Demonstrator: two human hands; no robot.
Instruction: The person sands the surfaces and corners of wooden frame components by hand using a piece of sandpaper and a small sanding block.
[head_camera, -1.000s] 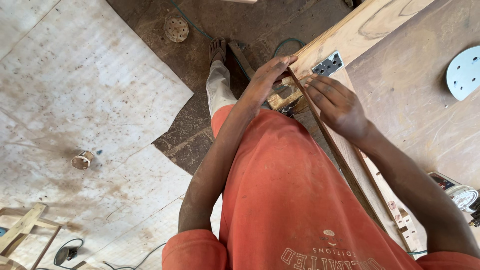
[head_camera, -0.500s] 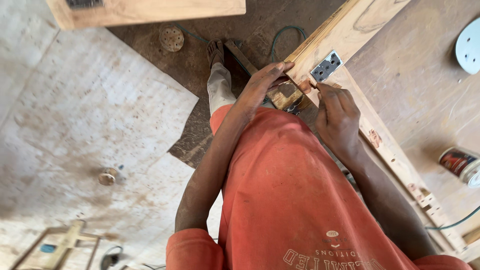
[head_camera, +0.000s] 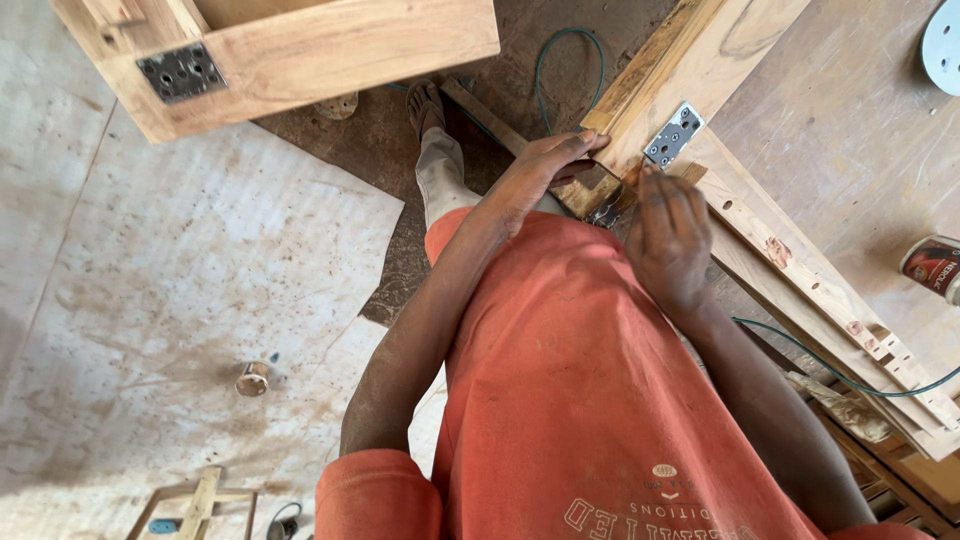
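A pale wooden plank (head_camera: 720, 60) lies slanted across a workbench, with a silver metal hinge (head_camera: 673, 134) set into its edge. My left hand (head_camera: 545, 170) grips the plank's edge just left of the hinge, fingers laid over the top. My right hand (head_camera: 668, 235) sits just below the hinge, its fingers bunched together and their tips touching the wood. Whether they pinch anything small is hidden. A dark, worn tool or block (head_camera: 610, 205) lies between my two hands at the plank's edge. My orange shirt fills the lower frame.
A wooden frame (head_camera: 330, 50) with a dark hinge plate (head_camera: 183, 72) lies on the floor at the top left. A green cable (head_camera: 560, 45) loops by my sandalled foot (head_camera: 425, 105). A red can (head_camera: 935, 268) and a white disc (head_camera: 945, 45) are on the right. Plywood sheets (head_camera: 200, 280) cover the floor.
The view has shifted, bringing the wooden frame into sight at the top left. My right hand has drawn back to just below the hinge. My left hand stays on the plank's edge.
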